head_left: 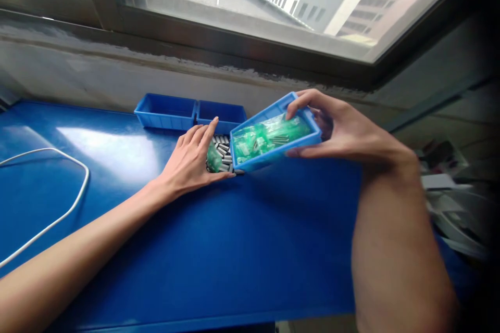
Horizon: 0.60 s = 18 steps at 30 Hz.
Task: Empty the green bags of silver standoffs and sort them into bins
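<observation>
My right hand (326,125) grips the far end of a light blue plastic bin (273,158), which is tilted down to the left. Inside the bin lie a green-tinted clear plastic bag (260,138) and a few small metal pins (280,140). Below its lower end is a pile of short grey metal pins (224,158) on the table, with a green piece (213,158) among them. My left hand (197,153) rests around the left side of the pile, fingers spread and thumb stretched toward the bin's lower edge.
Two darker blue bins (166,120) (222,126) stand side by side against the wall. A white cable (74,205) curves over the blue table (219,255) at the left. Behind the table runs a window frame (234,41). Blurred white items (453,203) sit at the right.
</observation>
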Each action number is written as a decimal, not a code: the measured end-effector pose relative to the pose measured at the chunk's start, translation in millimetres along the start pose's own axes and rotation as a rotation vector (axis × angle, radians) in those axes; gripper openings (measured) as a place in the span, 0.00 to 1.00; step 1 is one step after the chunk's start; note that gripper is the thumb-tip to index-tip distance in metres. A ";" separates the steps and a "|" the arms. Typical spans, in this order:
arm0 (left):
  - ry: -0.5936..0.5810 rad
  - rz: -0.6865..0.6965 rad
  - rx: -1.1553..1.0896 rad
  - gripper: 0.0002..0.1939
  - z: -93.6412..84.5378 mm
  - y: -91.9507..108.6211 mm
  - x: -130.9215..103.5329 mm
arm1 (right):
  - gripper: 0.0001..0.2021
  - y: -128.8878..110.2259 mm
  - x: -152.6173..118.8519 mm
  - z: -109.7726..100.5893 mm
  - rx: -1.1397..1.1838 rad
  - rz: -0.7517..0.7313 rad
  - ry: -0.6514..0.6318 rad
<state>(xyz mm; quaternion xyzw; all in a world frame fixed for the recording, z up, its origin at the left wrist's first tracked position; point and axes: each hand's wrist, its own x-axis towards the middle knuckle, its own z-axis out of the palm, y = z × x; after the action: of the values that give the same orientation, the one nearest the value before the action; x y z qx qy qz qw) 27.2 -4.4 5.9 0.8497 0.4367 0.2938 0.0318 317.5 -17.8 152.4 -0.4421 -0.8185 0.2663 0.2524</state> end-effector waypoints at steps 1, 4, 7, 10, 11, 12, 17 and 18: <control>0.012 0.002 -0.010 0.66 1.1 -0.7 -0.1 | 0.28 -7.4 6.4 -0.9 -0.062 -0.049 -0.027; 0.022 -0.005 -0.035 0.66 2.0 -3.7 -0.4 | 0.31 -25.1 25.4 -0.1 -0.220 -0.138 -0.098; 0.022 -0.012 -0.063 0.64 0.9 -6.9 -1.2 | 0.36 -37.6 40.5 6.8 -0.246 -0.160 -0.141; 0.044 -0.003 -0.118 0.61 -1.0 -8.7 -2.0 | 0.38 -44.8 48.7 15.6 -0.180 -0.174 -0.139; 0.056 0.001 -0.137 0.60 -2.0 -8.6 -2.1 | 0.38 -45.9 49.9 18.1 -0.179 -0.180 -0.135; 0.067 0.007 -0.151 0.58 -3.2 -8.2 -2.2 | 0.38 -46.6 50.6 20.2 -0.194 -0.184 -0.130; 0.063 0.065 -0.110 0.47 -11.5 -4.4 -1.6 | 0.38 -47.4 50.1 27.2 -0.321 -0.181 -0.111; 0.054 0.094 -0.088 0.46 -12.9 -4.1 -1.4 | 0.38 -48.0 49.9 28.5 -0.328 -0.190 -0.106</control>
<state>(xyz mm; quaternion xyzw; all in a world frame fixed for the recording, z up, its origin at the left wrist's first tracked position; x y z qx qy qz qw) 16.8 -5.6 14.6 0.8589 0.3835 0.3367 0.0436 246.7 -3.4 172.1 -0.3837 -0.9010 0.1271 0.1576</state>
